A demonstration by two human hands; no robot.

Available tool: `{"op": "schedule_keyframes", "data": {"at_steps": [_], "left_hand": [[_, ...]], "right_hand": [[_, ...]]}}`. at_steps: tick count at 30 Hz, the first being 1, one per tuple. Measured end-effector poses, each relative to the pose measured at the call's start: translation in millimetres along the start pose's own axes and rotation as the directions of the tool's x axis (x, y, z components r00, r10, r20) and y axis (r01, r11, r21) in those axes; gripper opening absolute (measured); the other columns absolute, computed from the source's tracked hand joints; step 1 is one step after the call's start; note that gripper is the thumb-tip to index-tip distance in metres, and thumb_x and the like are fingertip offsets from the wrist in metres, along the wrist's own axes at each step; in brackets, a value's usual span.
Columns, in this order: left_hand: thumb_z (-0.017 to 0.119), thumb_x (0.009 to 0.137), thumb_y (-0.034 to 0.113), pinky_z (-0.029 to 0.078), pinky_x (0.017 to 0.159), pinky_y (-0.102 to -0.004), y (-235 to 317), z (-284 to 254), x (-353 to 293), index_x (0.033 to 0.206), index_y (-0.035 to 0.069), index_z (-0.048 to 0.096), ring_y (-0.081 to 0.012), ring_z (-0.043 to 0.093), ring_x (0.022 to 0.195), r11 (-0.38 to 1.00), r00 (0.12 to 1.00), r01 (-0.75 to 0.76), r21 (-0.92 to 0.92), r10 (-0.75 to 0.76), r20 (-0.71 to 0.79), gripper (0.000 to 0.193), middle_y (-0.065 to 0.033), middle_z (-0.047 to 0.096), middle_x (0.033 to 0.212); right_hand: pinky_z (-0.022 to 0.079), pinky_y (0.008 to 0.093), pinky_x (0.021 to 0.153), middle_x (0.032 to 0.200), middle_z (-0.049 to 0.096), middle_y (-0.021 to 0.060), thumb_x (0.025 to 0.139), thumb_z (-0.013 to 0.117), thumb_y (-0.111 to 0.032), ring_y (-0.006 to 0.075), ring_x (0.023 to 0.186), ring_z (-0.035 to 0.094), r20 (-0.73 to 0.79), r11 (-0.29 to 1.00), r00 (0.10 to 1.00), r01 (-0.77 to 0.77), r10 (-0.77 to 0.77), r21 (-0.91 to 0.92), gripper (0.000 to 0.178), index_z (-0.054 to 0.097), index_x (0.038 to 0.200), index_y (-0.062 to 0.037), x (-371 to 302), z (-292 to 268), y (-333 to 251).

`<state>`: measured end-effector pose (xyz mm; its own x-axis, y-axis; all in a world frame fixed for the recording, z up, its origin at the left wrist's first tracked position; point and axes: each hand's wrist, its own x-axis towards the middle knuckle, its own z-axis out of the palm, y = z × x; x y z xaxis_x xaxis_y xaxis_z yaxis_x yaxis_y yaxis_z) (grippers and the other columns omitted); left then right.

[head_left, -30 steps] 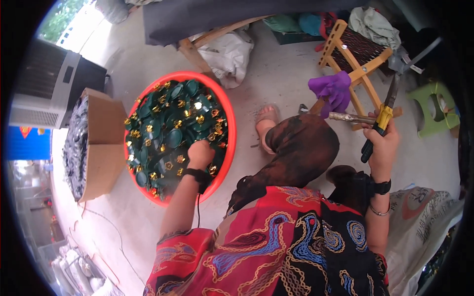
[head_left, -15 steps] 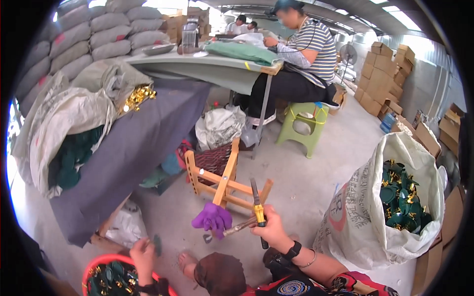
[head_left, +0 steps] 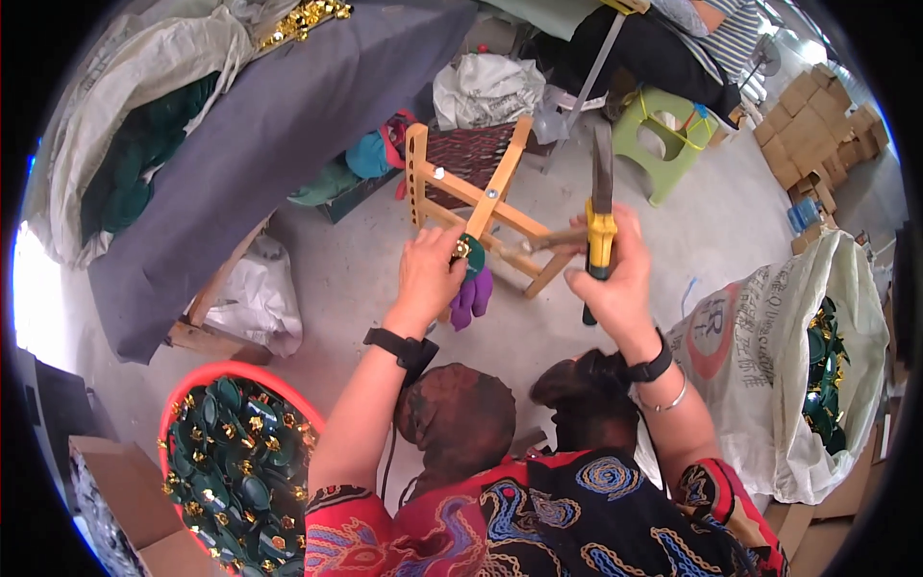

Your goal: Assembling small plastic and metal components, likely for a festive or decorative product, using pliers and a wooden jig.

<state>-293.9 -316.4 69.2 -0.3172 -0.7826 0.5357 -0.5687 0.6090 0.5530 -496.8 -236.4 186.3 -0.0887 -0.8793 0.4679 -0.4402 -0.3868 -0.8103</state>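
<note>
Concrete floor; left hand fingers pinch green piece, right hand grips yellow-handled pliers.

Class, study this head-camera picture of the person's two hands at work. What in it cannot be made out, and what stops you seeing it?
- The small green piece in the left hand: mostly covered by the fingers.
- The tip of the yellow-handled pliers in the right hand: too blurred to tell whether it is open.
- The red basin of green pieces: cut off by the left arm and the picture's rim.
- The white sack: its contents are mostly hidden by its wall.
</note>
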Motion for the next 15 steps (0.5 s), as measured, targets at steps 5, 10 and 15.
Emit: {"op": "schedule_keyframes", "data": {"at_steps": [5, 10, 15], "left_hand": [[0.069, 0.068, 0.005, 0.041, 0.076, -0.0387, 6, 1, -3, 0.116, 0.007, 0.055, -0.0295, 0.055, 0.086, 0.997, 0.997, 0.046, -0.062, -0.05, -0.055, 0.05, -0.0102, 0.058, 0.088], [0.071, 0.068, 0.01, 0.04, 0.079, -0.0398, 4, -1, -2, 0.119, 0.005, 0.053, -0.0276, 0.054, 0.094, 0.996, 0.996, 0.084, -0.041, -0.084, 0.004, 0.055, -0.0084, 0.06, 0.097], [0.07, 0.073, 0.016, 0.037, 0.073, -0.0385, 0, 5, 0, 0.101, 0.008, 0.064, -0.0257, 0.054, 0.085, 0.998, 0.995, 0.022, -0.053, -0.027, -0.095, 0.029, -0.0052, 0.058, 0.085]], "right_hand": [[0.049, 0.031, 0.078, 0.112, 0.044, 0.0138, 0.059, 0.059, 0.004, 0.0247, 0.093, 0.055, 0.164, 0.977, 0.968, 0.203, -0.191, -0.061, 0.053, 0.049, 0.111, 0.0043, 28, 26, -14], [0.047, 0.0343, 0.076, 0.109, 0.044, 0.0169, 0.059, 0.061, 0.004, 0.0327, 0.094, 0.051, 0.411, 0.894, 0.87, 0.386, -0.272, -0.227, 0.047, 0.048, 0.104, 0.0063, 40, 51, -4], [0.047, 0.0343, 0.074, 0.108, 0.042, 0.0171, 0.061, 0.06, 0.004, 0.0326, 0.092, 0.051, 0.454, 0.863, 0.824, 0.464, -0.338, -0.199, 0.042, 0.047, 0.101, 0.007, 49, 52, -15]]}}
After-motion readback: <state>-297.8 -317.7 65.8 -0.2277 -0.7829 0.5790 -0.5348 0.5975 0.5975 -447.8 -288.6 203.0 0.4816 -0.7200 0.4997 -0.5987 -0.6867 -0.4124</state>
